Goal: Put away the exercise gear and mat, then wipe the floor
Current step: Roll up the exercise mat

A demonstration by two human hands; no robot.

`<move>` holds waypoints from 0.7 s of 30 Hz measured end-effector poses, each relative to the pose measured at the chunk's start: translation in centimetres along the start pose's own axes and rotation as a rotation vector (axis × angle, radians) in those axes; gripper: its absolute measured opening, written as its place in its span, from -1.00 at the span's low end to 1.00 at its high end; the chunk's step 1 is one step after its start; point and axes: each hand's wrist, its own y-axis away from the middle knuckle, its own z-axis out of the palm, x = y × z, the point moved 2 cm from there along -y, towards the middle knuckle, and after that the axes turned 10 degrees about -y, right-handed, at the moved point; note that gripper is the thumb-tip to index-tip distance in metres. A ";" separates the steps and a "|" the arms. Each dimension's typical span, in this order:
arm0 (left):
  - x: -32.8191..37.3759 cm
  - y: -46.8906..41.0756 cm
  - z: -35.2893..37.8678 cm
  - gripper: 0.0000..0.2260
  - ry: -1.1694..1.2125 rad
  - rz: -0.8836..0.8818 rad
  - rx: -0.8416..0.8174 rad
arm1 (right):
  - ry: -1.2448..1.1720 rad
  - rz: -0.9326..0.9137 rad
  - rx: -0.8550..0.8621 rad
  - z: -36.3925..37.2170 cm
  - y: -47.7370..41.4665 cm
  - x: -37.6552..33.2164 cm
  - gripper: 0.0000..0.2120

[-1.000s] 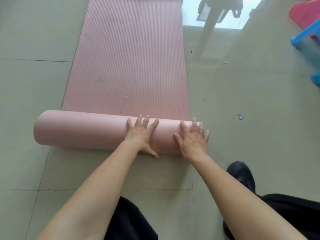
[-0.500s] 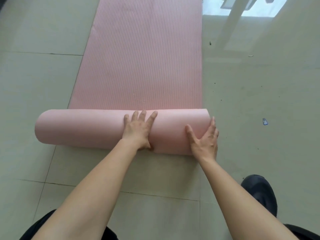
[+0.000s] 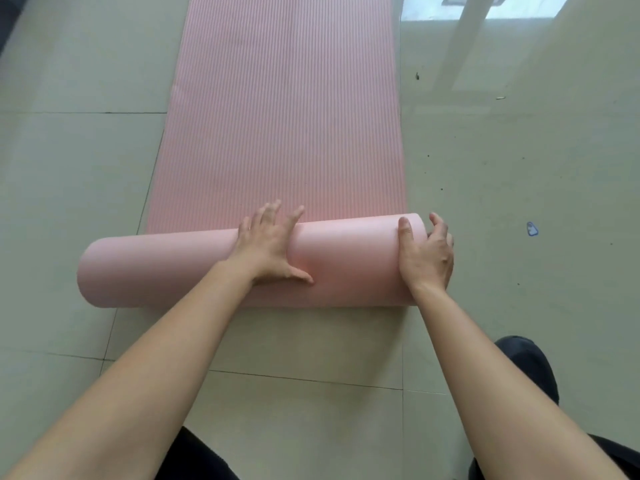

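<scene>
From the head view, a pink exercise mat lies lengthwise on a pale tiled floor, its ribbed flat stretch running away towards the top of the frame. The near end is wound into a thick rolled part that lies crosswise on the tiles. Its left end sticks out well past the left edge of the flat stretch, while its right end sits just beyond the right edge.

The left hand rests flat on top of the roll near its middle. Its fingers are straight and spread, their tips reach over the far side towards the flat stretch, and the thumb points right along the roll. It holds nothing.

The right hand grips the roll's right end, with the thumb lying on the top surface and the fingers curled round the end face. Both bare forearms reach in from the bottom corners.

A black shoe stands on the tiles to the right of the right forearm. Dark trousers show at the bottom edge. A small blue-and-white scrap lies on the floor, well to the right of the roll, and a few dark specks are scattered nearby.
</scene>
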 end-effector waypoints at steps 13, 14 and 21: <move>-1.4 0.5 -0.4 -0.17 -0.114 0.100 0.007 | -0.050 0.046 0.041 -0.7 -0.5 -2.0 -0.40; -2.1 0.1 -1.2 -0.20 -0.059 0.106 -0.052 | -0.074 0.045 0.038 -1.0 -0.6 -2.1 -0.41; -2.9 0.2 -0.1 0.17 -0.131 0.030 -0.099 | 0.008 0.057 -0.079 -0.6 -0.7 -1.4 -0.33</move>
